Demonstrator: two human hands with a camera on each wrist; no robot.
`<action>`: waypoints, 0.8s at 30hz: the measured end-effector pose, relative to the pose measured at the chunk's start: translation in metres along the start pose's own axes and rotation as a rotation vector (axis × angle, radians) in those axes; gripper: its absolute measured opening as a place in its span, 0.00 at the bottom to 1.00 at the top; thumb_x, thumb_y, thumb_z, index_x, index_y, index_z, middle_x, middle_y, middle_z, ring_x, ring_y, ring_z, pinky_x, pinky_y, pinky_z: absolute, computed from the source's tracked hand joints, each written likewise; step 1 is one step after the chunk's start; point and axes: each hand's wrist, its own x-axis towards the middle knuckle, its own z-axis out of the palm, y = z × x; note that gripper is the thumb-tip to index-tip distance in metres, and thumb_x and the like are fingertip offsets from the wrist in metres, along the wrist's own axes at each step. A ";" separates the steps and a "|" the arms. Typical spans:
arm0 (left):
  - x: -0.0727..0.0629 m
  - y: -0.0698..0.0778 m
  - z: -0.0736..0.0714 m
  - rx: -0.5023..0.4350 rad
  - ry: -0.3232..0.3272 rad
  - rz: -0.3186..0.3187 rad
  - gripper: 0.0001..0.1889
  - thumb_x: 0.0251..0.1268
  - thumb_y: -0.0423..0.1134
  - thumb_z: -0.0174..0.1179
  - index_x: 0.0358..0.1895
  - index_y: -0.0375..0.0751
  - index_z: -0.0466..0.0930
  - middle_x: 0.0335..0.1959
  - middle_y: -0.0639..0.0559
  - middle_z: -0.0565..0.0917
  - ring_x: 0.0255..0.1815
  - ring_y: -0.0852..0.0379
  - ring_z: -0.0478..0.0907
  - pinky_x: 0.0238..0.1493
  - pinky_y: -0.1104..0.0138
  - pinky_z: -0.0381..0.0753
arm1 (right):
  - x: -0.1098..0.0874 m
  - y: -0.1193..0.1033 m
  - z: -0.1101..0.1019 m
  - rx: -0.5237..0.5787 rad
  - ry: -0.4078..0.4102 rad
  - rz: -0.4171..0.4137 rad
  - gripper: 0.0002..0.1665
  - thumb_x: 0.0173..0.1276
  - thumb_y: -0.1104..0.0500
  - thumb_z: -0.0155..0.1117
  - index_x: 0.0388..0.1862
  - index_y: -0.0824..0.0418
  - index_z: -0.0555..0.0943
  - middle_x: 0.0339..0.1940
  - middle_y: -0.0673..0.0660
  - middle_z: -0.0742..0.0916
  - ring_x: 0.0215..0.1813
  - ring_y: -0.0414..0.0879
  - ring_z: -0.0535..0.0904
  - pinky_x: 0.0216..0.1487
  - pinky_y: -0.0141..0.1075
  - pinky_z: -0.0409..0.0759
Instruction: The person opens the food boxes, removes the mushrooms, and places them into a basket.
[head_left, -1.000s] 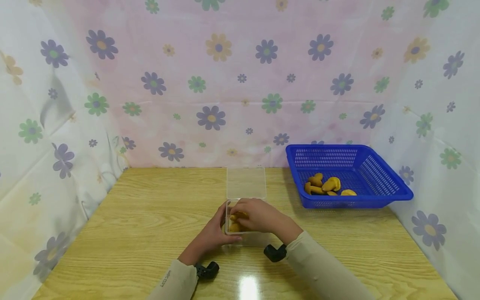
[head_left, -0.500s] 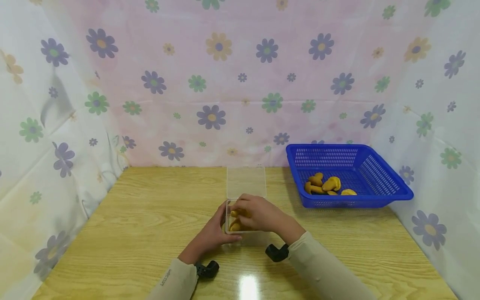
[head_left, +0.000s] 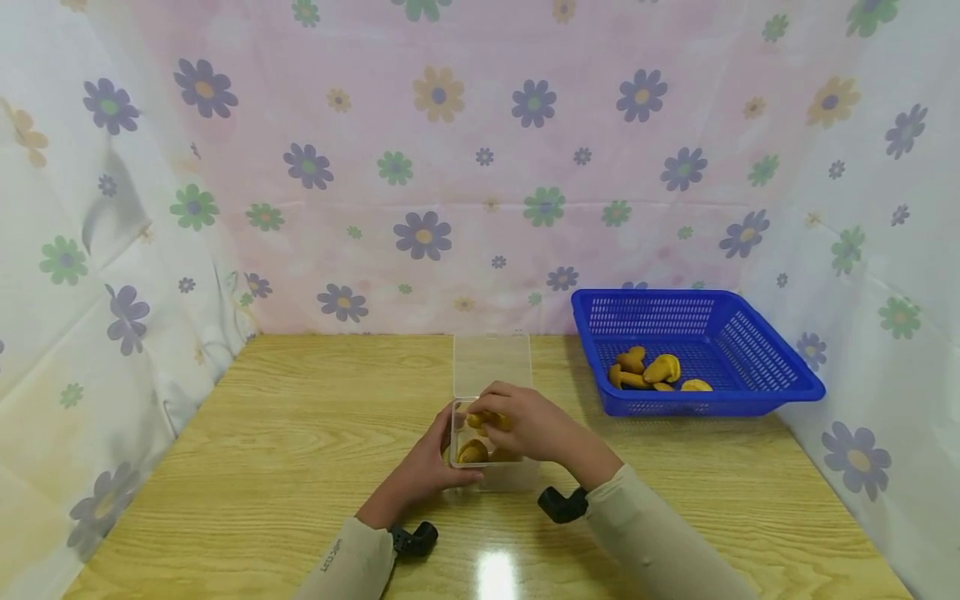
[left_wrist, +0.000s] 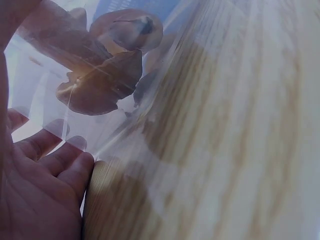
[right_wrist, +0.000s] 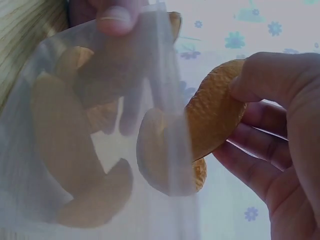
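Note:
A clear plastic box (head_left: 512, 477) stands mid-table, its lid (head_left: 491, 365) folded back behind it. My left hand (head_left: 429, 467) grips the box at its left side, thumb along the front; the left wrist view has fingers (left_wrist: 75, 172) against the see-through wall. At the box's mouth, my right hand (head_left: 531, 423) pinches a brown mushroom (right_wrist: 217, 110) between thumb and fingers. In the right wrist view part of that mushroom shows through the box wall. Other mushrooms lie inside, one mushroom (head_left: 472, 452) near the front left corner. The right hand hides much of the interior.
A blue perforated basket (head_left: 690, 405) stands at the right back of the wooden table (head_left: 300, 400). Several mushrooms (head_left: 662, 367) lie in its left part. Flower-patterned cloth (head_left: 465, 183) encloses the table at the back and both sides.
My right hand has shifted slightly up and to the right with the pinched mushroom, uncovering more of the mushroom at the box's front left. The left hand and the basket stay put.

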 end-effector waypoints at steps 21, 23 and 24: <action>0.001 0.002 0.001 0.015 0.025 -0.035 0.61 0.49 0.49 0.75 0.79 0.54 0.36 0.76 0.43 0.56 0.77 0.41 0.53 0.73 0.45 0.59 | -0.018 0.006 -0.040 -0.024 0.161 -0.030 0.16 0.64 0.65 0.67 0.51 0.58 0.83 0.45 0.51 0.84 0.39 0.39 0.80 0.36 0.28 0.82; 0.001 0.002 0.001 0.018 0.026 -0.032 0.61 0.49 0.49 0.75 0.79 0.54 0.36 0.76 0.43 0.57 0.78 0.41 0.53 0.73 0.45 0.59 | -0.020 0.007 -0.044 -0.021 0.175 -0.021 0.16 0.64 0.66 0.67 0.51 0.59 0.83 0.45 0.51 0.84 0.40 0.39 0.81 0.36 0.29 0.83; 0.001 0.002 0.001 0.019 0.026 -0.029 0.62 0.48 0.49 0.76 0.79 0.53 0.36 0.75 0.43 0.57 0.78 0.41 0.53 0.73 0.45 0.59 | -0.021 0.008 -0.046 -0.024 0.183 -0.020 0.16 0.64 0.66 0.67 0.51 0.59 0.83 0.45 0.52 0.84 0.39 0.40 0.81 0.36 0.30 0.83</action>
